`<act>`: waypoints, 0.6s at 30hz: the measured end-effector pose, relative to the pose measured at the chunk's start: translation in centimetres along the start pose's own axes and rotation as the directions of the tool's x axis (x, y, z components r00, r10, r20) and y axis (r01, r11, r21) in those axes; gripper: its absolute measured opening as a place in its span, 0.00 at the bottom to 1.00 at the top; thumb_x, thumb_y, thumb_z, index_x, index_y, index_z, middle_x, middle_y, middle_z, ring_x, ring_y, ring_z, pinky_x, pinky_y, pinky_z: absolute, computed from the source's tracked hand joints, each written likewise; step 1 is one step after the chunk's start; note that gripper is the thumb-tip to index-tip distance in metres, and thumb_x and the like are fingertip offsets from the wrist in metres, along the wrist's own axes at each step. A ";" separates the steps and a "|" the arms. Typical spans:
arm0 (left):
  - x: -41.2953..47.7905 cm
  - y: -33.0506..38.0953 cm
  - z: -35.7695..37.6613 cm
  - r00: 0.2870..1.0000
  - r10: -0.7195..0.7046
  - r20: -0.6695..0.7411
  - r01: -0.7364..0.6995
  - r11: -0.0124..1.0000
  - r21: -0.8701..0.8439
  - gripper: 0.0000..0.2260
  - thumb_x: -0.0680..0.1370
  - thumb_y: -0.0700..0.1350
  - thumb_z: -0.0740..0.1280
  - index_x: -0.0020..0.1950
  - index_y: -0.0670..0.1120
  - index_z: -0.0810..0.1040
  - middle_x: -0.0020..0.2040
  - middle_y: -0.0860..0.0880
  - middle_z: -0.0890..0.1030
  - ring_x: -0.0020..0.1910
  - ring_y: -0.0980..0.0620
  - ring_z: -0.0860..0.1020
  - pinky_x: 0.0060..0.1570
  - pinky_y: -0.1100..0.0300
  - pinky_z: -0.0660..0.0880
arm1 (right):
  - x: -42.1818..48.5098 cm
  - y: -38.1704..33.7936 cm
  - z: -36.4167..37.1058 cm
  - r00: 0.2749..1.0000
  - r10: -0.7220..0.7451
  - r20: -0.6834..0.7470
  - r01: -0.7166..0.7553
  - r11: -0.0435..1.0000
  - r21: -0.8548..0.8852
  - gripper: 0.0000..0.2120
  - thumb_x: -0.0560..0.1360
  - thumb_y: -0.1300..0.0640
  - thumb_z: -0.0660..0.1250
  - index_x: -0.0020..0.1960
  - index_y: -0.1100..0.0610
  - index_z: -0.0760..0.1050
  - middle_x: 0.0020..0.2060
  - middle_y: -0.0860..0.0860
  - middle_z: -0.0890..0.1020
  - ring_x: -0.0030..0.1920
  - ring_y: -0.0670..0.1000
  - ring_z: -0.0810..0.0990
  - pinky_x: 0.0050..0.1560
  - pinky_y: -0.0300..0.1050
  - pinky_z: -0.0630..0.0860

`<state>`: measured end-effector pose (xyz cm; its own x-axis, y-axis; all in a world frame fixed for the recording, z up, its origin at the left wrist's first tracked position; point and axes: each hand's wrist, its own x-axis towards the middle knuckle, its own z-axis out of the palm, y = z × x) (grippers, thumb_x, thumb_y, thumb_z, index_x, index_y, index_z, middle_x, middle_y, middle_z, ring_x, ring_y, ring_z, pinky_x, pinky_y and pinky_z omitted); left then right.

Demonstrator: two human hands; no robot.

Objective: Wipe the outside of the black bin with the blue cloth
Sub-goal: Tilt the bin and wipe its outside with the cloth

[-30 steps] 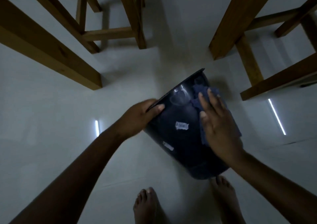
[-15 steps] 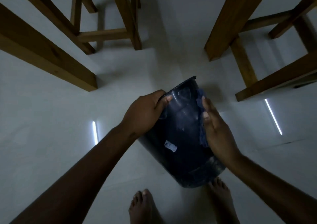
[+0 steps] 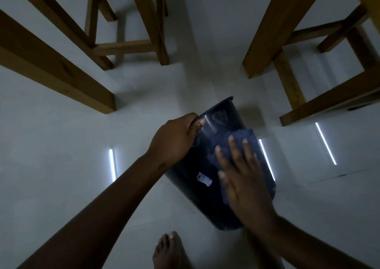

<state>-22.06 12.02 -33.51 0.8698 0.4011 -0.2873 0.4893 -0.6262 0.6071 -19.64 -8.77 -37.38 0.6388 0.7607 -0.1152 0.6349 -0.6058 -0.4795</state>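
Note:
The black bin point(image 3: 197, 161) is held tilted above the pale floor, rim pointing away from me and base near my feet. A small white label point(image 3: 204, 179) shows on its side. My left hand point(image 3: 174, 139) grips the rim at the bin's upper left, thumb outside. The blue cloth point(image 3: 240, 143) lies spread on the bin's upper side. My right hand point(image 3: 244, 178) presses flat on it with fingers spread, covering most of the cloth's lower part.
Wooden chair legs point(image 3: 152, 21) and a thick table beam point(image 3: 53, 67) stand at the back left. More wooden legs point(image 3: 273, 23) and a crossbar point(image 3: 329, 102) stand at the back right. My bare foot point(image 3: 170, 250) is on the floor below the bin.
My right hand with the cloth has slid from the bin's right edge onto its upper side. The bin has turned a little, and its label has moved toward the base.

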 end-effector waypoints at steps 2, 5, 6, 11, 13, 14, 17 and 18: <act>0.1 0.0 0.1 1.000 0.008 -0.012 -0.008 1.000 0.006 0.16 0.82 0.57 0.53 0.44 0.50 0.73 0.37 0.52 0.79 0.37 0.50 0.78 0.42 0.54 0.76 | 0.3 -0.5 0.1 0.992 -0.122 0.036 0.125 0.989 -0.084 0.23 0.81 0.45 0.40 0.76 0.43 0.50 0.77 0.49 0.51 0.77 0.56 0.43 0.73 0.56 0.47; 0.3 0.5 0.2 1.000 0.016 -0.007 -0.016 1.000 0.021 0.14 0.82 0.56 0.53 0.43 0.52 0.71 0.35 0.53 0.78 0.37 0.50 0.78 0.40 0.56 0.74 | 3.4 1.1 -0.7 0.998 -0.062 -0.029 0.063 0.996 0.057 0.23 0.81 0.46 0.43 0.76 0.43 0.49 0.78 0.47 0.49 0.77 0.53 0.44 0.74 0.54 0.50; 0.3 0.5 0.2 1.000 0.009 -0.001 -0.009 1.000 0.017 0.14 0.82 0.56 0.53 0.41 0.52 0.71 0.33 0.53 0.77 0.37 0.50 0.78 0.40 0.56 0.73 | 3.8 1.9 -1.0 0.999 0.024 -0.032 -0.018 0.985 0.170 0.24 0.81 0.45 0.44 0.76 0.42 0.48 0.78 0.46 0.48 0.77 0.52 0.45 0.74 0.55 0.52; -0.3 0.2 -0.1 1.000 -0.009 0.018 0.009 1.000 0.002 0.15 0.82 0.57 0.53 0.40 0.53 0.70 0.34 0.53 0.79 0.36 0.52 0.78 0.40 0.56 0.73 | 0.5 0.3 0.0 0.997 0.080 -0.025 -0.077 0.994 0.076 0.24 0.80 0.46 0.46 0.75 0.42 0.47 0.78 0.48 0.50 0.77 0.54 0.44 0.72 0.61 0.57; -0.3 0.2 0.1 1.000 -0.009 -0.003 0.009 1.000 0.012 0.15 0.82 0.57 0.53 0.42 0.52 0.72 0.36 0.52 0.79 0.37 0.50 0.78 0.40 0.56 0.74 | -0.2 -0.9 0.6 0.998 -0.064 0.016 0.065 0.997 -0.053 0.24 0.80 0.47 0.48 0.75 0.43 0.48 0.78 0.49 0.50 0.77 0.56 0.42 0.73 0.61 0.52; -0.1 0.2 0.1 1.000 -0.009 -0.010 0.009 1.000 0.008 0.15 0.82 0.57 0.53 0.43 0.52 0.73 0.37 0.52 0.79 0.38 0.50 0.79 0.40 0.56 0.74 | 0.3 -1.0 0.5 0.993 -0.119 0.020 0.120 0.989 -0.083 0.24 0.80 0.47 0.48 0.76 0.43 0.49 0.78 0.49 0.50 0.77 0.56 0.42 0.73 0.60 0.51; 0.1 0.4 0.2 1.000 0.006 -0.017 -0.006 1.000 -0.006 0.15 0.82 0.55 0.53 0.38 0.54 0.70 0.33 0.53 0.77 0.37 0.50 0.78 0.39 0.56 0.74 | 3.1 0.4 -0.5 0.997 -0.062 -0.037 0.063 0.998 0.028 0.23 0.81 0.47 0.45 0.76 0.44 0.49 0.78 0.49 0.51 0.77 0.54 0.44 0.73 0.58 0.54; 0.1 0.5 0.2 1.000 0.007 -0.011 -0.007 1.000 -0.002 0.16 0.82 0.55 0.53 0.35 0.54 0.68 0.31 0.54 0.76 0.36 0.50 0.78 0.39 0.57 0.73 | 3.3 1.0 -0.9 0.998 0.028 -0.053 -0.022 0.993 0.113 0.24 0.81 0.46 0.44 0.76 0.44 0.49 0.78 0.48 0.51 0.77 0.53 0.45 0.73 0.58 0.56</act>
<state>-21.73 11.60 -33.35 0.8725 0.4039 -0.2748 0.4829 -0.6277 0.6106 -16.52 -7.03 -37.48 0.6787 0.7298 -0.0821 0.5675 -0.5921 -0.5722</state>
